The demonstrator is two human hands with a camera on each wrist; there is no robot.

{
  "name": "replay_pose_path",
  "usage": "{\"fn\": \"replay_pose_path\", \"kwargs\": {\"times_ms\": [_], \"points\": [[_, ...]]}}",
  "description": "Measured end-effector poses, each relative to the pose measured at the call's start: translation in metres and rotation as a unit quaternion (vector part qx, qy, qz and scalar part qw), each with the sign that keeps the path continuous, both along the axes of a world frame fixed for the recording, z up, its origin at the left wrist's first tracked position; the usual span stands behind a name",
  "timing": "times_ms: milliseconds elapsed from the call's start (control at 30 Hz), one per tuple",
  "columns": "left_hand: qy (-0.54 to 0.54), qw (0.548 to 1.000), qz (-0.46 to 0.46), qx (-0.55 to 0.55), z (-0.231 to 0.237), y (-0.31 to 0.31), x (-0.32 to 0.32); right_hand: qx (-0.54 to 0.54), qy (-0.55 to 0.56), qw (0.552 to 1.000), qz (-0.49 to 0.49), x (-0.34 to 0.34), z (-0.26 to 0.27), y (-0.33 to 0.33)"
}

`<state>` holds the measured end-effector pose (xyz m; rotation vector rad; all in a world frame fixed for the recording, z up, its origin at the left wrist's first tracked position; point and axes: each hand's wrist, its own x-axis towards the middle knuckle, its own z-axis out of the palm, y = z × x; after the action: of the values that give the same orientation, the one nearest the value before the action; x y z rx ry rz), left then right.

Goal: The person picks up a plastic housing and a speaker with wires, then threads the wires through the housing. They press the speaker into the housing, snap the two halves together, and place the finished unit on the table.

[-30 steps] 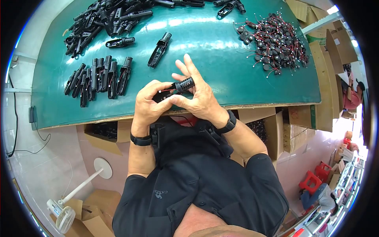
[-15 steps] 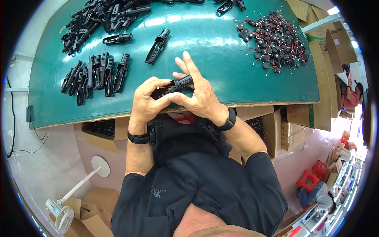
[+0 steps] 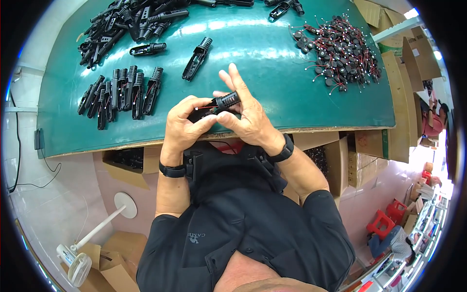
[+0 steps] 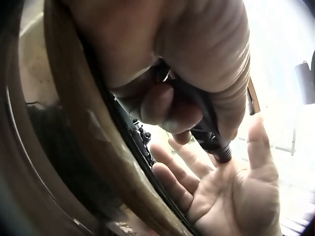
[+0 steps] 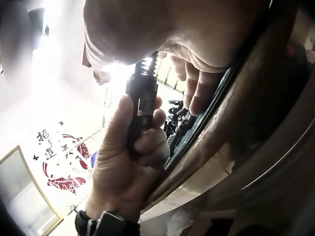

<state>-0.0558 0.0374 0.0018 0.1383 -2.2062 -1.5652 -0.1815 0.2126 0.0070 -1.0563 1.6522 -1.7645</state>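
My left hand [image 3: 184, 122] grips a black plastic handle shell [image 5: 141, 98], its fingers and thumb wrapped round the body. A red wire with a small white plug shows along the shell's open side in the head view. The ribbed end [image 3: 227, 100] points toward my right hand [image 3: 250, 117]. In the left wrist view that end meets the right palm [image 4: 231, 196], whose fingers are spread and extended. The right thumb lies near the left thumb, close to the shell. Part of the shell is hidden by the left fingers.
On the green table [image 3: 253, 53], one similar shell [image 3: 197, 58] lies just beyond my hands. A row of shells [image 3: 121, 92] sits at left, with a larger heap [image 3: 121, 29] behind. At right is a pile of small round black parts with red wires [image 3: 340, 53]. Cardboard boxes [image 3: 369, 168] stand below.
The right thumb has drawn slightly apart from the left thumb. The left hand keeps its grip on the shell, and the ribbed end stays at the right palm.
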Motion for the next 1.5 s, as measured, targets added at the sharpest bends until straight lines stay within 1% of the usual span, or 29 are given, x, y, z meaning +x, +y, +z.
{"fn": "replay_pose_path", "kwargs": {"times_ms": [100, 233, 367, 467, 600, 633, 733, 767, 800, 833, 867, 900, 967, 1000, 1033, 1067, 1133, 1167, 1233, 1267, 1333, 1367, 1467, 1500], "points": [[-0.004, 1.000, 0.000, 0.012, -0.002, 0.004, 0.005, -0.003, -0.021, 1.000, 0.003, 0.009, -0.003, 0.002], [0.003, 1.000, -0.004, -0.001, 0.002, 0.002, 0.000, -0.017, -0.007, 1.000, 0.003, 0.002, -0.003, 0.005], [-0.010, 1.000, 0.000, -0.005, 0.003, 0.003, 0.004, -0.015, -0.008, 0.999, 0.032, 0.004, -0.004, 0.000], [-0.009, 1.000, 0.005, -0.018, 0.008, 0.005, 0.001, -0.012, -0.099, 0.994, 0.054, 0.006, 0.001, 0.002], [0.006, 1.000, 0.017, -0.020, 0.007, 0.005, 0.002, 0.000, -0.112, 0.991, 0.070, -0.002, -0.008, 0.002], [0.006, 0.999, 0.026, -0.041, 0.009, 0.005, 0.002, -0.004, -0.109, 0.991, 0.081, -0.003, -0.006, 0.001], [0.007, 0.995, 0.052, -0.087, 0.014, -0.006, 0.010, 0.051, -0.081, 0.993, 0.062, -0.004, 0.005, 0.000], [0.008, 0.979, 0.126, -0.163, 0.014, -0.014, 0.015, 0.047, -0.077, 0.994, 0.069, -0.006, 0.009, -0.001], [0.009, 0.951, 0.199, -0.235, 0.014, -0.021, 0.020, 0.076, -0.035, 0.994, 0.070, -0.010, 0.013, -0.001], [0.008, 0.914, 0.269, -0.304, 0.013, -0.026, 0.023, 0.105, 0.007, 0.992, 0.069, -0.012, 0.018, -0.003], [0.010, 0.911, 0.275, -0.307, 0.012, -0.030, 0.026, 0.133, 0.048, 0.988, 0.067, -0.013, 0.021, -0.007], [-0.027, 0.893, 0.304, -0.332, 0.010, -0.033, 0.027, 0.129, 0.052, 0.988, 0.071, -0.014, 0.025, -0.012], [-0.096, 0.849, 0.360, -0.375, 0.007, -0.038, 0.027, 0.153, 0.155, 0.973, 0.080, -0.024, 0.035, -0.027], [-0.092, 0.847, 0.365, -0.375, 0.006, -0.040, 0.025, 0.164, 0.207, 0.961, 0.083, -0.031, 0.040, -0.036], [-0.090, 0.846, 0.373, -0.369, 0.005, -0.040, 0.023, 0.162, 0.213, 0.960, 0.084, -0.039, 0.042, -0.048], [-0.090, 0.846, 0.381, -0.362, 0.004, -0.039, 0.021, 0.147, 0.285, 0.945, 0.062, -0.048, 0.042, -0.064], [-0.087, 0.845, 0.391, -0.354, 0.003, -0.037, 0.021, 0.114, 0.422, 0.899, 0.015, -0.062, 0.038, -0.098], [-0.084, 0.848, 0.390, -0.350, 0.004, -0.037, 0.022, 0.111, 0.426, 0.898, 0.014, -0.068, 0.037, -0.116], [-0.079, 0.854, 0.386, -0.340, 0.004, -0.035, 0.025, 0.098, 0.513, 0.852, -0.037, -0.073, 0.032, -0.149], [-0.075, 0.854, 0.386, -0.340, 0.004, -0.034, 0.025, 0.097, 0.515, 0.851, -0.039, -0.073, 0.030, -0.165], [-0.071, 0.858, 0.374, -0.346, 0.005, -0.035, 0.025, 0.158, 0.558, 0.814, -0.028, -0.071, 0.026, -0.194], [-0.071, 0.859, 0.366, -0.350, 0.005, -0.035, 0.025, 0.159, 0.559, 0.813, -0.032, -0.070, 0.025, -0.206], [-0.075, 0.863, 0.359, -0.349, 0.005, -0.036, 0.025, 0.231, 0.536, 0.812, -0.027, -0.066, 0.023, -0.235], [-0.079, 0.864, 0.357, -0.346, 0.005, -0.037, 0.025, 0.232, 0.534, 0.813, -0.031, -0.070, 0.023, -0.240]]}}
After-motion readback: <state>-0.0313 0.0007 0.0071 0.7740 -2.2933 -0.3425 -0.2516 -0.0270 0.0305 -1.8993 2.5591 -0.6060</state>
